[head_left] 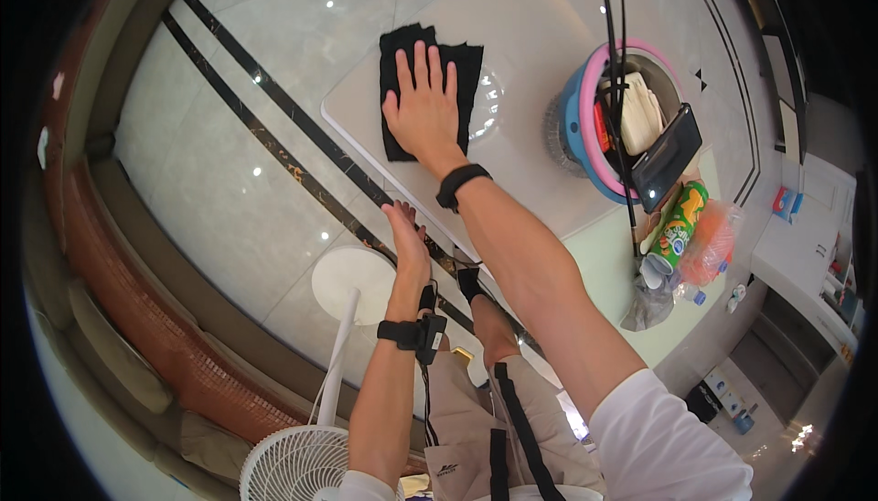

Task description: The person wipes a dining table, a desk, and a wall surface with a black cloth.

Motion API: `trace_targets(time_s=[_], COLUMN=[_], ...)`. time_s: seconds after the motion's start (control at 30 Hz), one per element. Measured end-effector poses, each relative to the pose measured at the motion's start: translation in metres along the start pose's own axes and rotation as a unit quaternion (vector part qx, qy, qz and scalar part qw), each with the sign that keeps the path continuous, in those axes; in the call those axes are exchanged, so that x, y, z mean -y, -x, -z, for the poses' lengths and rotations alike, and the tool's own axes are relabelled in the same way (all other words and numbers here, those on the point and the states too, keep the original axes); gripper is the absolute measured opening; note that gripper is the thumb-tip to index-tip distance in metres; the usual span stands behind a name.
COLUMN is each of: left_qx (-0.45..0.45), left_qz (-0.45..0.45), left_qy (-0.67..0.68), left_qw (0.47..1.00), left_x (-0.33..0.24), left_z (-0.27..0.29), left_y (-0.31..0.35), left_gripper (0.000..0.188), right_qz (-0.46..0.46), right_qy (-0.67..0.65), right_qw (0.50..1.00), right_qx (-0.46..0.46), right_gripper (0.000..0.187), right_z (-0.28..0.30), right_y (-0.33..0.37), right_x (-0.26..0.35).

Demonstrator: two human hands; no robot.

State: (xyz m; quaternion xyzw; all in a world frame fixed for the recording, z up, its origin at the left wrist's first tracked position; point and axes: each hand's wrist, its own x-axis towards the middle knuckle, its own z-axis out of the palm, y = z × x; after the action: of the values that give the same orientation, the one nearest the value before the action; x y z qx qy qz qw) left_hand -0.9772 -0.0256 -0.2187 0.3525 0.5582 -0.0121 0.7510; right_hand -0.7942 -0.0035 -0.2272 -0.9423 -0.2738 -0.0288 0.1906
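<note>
1. Floor (229, 153): pale glossy tile with dark inlaid stripes running from 11 o'clock towards the centre.
2. Table (540, 71): white top with rounded corners, filling the frame from the centre out to 1 o'clock.
3. Fan (297, 464): white pedestal type, head at 7 o'clock, round base just left of centre.
4. Basin (585, 126): blue with a pink rim, at 2 o'clock on the table; it holds a cream bottle, a black tray and long black rods.
5. Cloth (471, 66): black, spread flat on the table at 12 o'clock, near the table's left edge.
6. Right hand (422, 107): open, fingers spread, palm pressed flat on the cloth; the cloth shows past the fingertips and on both sides. A black band circles the wrist.
7. Left hand (407, 236): open and empty, fingers straight, at the table's near edge; contact with the edge cannot be told. It sits at 6 o'clock from the cloth, apart from it.
8. Can (681, 217): green and orange, lying at 3 o'clock beside an orange bag.
9. Step in hand, as judged: wiping the table top. The next move calls for steady downward pressure and a sweep over bare surface, clear of the basin.
</note>
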Motion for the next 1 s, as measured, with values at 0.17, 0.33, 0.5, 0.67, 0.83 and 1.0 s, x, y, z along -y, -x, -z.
trace_targets(time_s=[0.17, 0.33, 0.5, 0.67, 0.83, 1.0], left_qx=[0.062, 0.074, 0.075, 0.097, 0.060, 0.102], left_qz=[0.037, 0.015, 0.056, 0.107, 0.147, 0.126], left_qy=[0.053, 0.042, 0.016, -0.081, -0.081, -0.092], left_qw=[0.996, 0.996, 0.996, 0.986, 0.984, 0.982], left_x=[0.027, 0.049, 0.096, 0.123, 0.158, 0.185], left_z=[-0.013, -0.024, -0.019, -0.017, -0.008, -0.021], left_y=[0.014, 0.030, 0.045, 0.086, 0.108, 0.126], left_gripper=[0.080, 0.083, 0.076, 0.080, 0.087, 0.088], right_qz=[0.000, -0.025, -0.159, -0.335, -0.385, -0.394], right_qy=[-0.004, 0.016, 0.083, 0.140, 0.148, 0.166], right_qw=[0.998, 0.990, 0.977, 0.931, 0.911, 0.904], right_qx=[0.061, 0.139, 0.119, 0.030, -0.007, 0.011], right_gripper=[0.066, 0.069, 0.074, 0.071, 0.066, 0.070], right_z=[0.045, 0.098, 0.128, 0.159, 0.163, 0.157], right_y=[0.072, 0.176, 0.299, 0.411, 0.451, 0.449], right_x=[-0.042, -0.094, -0.143, -0.204, -0.211, -0.212])
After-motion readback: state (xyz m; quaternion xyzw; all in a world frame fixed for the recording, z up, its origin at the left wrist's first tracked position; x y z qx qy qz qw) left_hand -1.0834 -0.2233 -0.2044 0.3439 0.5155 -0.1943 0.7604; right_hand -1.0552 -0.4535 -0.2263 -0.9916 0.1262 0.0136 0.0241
